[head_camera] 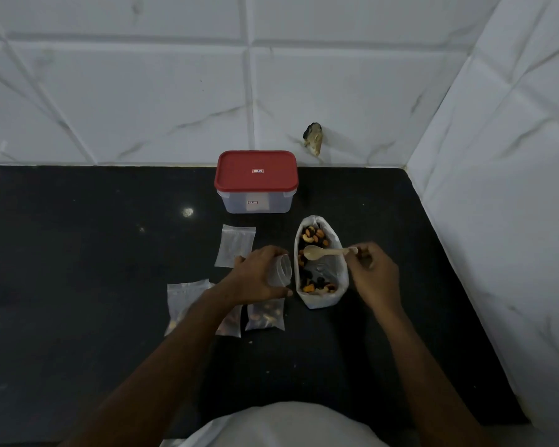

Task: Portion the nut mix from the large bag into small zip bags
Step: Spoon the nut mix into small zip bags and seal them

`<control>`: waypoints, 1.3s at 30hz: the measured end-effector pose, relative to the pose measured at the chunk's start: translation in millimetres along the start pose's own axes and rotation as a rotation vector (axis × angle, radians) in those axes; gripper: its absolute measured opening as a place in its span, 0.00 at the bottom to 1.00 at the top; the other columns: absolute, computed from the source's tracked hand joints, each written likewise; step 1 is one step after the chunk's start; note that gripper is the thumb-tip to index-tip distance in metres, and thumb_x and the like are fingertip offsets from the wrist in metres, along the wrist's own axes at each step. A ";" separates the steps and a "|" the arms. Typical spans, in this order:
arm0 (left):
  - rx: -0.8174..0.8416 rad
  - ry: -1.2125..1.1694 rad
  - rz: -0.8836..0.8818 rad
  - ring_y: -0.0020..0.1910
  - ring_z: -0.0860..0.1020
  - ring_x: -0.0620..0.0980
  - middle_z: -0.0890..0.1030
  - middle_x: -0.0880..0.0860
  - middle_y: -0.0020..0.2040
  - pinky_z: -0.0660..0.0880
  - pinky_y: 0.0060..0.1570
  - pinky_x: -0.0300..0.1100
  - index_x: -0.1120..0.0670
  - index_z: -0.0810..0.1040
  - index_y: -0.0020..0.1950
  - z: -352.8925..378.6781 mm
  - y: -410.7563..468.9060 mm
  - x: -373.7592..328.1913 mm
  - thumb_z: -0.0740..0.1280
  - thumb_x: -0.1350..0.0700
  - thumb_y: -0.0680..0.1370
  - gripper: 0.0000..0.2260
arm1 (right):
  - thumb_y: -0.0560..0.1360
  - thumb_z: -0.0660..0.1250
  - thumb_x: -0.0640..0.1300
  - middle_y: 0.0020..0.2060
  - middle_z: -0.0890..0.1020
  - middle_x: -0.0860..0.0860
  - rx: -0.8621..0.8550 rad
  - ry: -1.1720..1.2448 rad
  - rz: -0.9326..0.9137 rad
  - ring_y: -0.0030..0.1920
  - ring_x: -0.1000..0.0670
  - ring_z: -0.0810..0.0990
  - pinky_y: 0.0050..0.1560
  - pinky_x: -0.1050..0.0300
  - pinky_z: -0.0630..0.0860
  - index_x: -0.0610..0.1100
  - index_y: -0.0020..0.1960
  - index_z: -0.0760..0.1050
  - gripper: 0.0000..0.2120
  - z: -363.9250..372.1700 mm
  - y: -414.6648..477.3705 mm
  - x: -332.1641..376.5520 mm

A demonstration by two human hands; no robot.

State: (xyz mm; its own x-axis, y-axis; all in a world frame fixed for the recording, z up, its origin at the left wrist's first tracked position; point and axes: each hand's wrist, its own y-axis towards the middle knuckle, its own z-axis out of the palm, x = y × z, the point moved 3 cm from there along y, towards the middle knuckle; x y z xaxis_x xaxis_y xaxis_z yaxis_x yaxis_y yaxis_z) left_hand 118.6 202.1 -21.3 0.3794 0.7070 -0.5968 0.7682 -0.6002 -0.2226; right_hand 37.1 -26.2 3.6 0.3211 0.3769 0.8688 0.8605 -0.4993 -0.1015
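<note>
Here, your left hand (255,275) grips the zip bag (280,271) beside the big bag (320,300), keeping transfers short; your right hand (375,274) pinches the spoon (323,252) over the nuts (311,235).

A clear plastic container (255,201) stands upright on the counter (78,285), well beyond the left hand (255,275) and close to the back wall (142,91). Its red lid (255,171) is on; a small label sits on top of the lid and another on the front face. The counter is black and glossy, with a bright glint (188,211) beyond and to the left of the left hand. The back wall is white tile with grey veins. A dark, rough-edged hole (313,141) breaks it low down, far beyond the right hand (373,275). A side wall (497,188) of the same tile rises to the right of that hand.
</note>
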 end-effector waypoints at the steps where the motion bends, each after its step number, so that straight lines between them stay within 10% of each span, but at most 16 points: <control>1: 0.002 -0.005 -0.007 0.68 0.67 0.46 0.68 0.47 0.70 0.59 0.68 0.52 0.46 0.62 0.73 2.0 0.3 1.2 0.74 0.41 0.70 0.35 | 0.77 0.69 0.47 0.45 0.81 0.55 0.008 0.017 -0.033 0.47 0.58 0.80 0.47 0.58 0.79 0.52 0.50 0.77 0.02 5.9 1.1 3.6; 21: 0.148 -0.278 -0.046 0.66 0.71 0.47 0.72 0.49 0.67 0.73 0.65 0.51 0.48 0.68 0.70 -11.0 48.4 -5.0 0.78 0.51 0.68 0.33 | 0.81 0.62 0.50 0.38 0.80 0.54 -0.244 -0.246 -0.149 0.38 0.55 0.79 0.37 0.58 0.73 0.46 0.54 0.77 0.09 1.2 32.8 2.5; 39: 0.205 -0.375 -0.001 0.64 0.73 0.42 0.74 0.45 0.65 0.73 0.65 0.47 0.49 0.70 0.69 -3.2 65.4 3.5 0.78 0.53 0.68 0.32 | 0.78 0.67 0.50 0.40 0.83 0.50 -0.030 0.209 0.185 0.38 0.53 0.80 0.34 0.61 0.75 0.45 0.47 0.82 0.10 24.9 65.6 -22.2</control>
State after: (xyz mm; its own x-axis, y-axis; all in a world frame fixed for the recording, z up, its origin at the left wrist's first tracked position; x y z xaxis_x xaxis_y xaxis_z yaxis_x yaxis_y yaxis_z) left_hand 171.8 166.5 -35.5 0.1356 0.5458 -0.8268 0.6356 -0.6881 -0.3500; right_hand 96.2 -47.9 -34.4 0.3803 0.1097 0.9183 0.7820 -0.5684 -0.2559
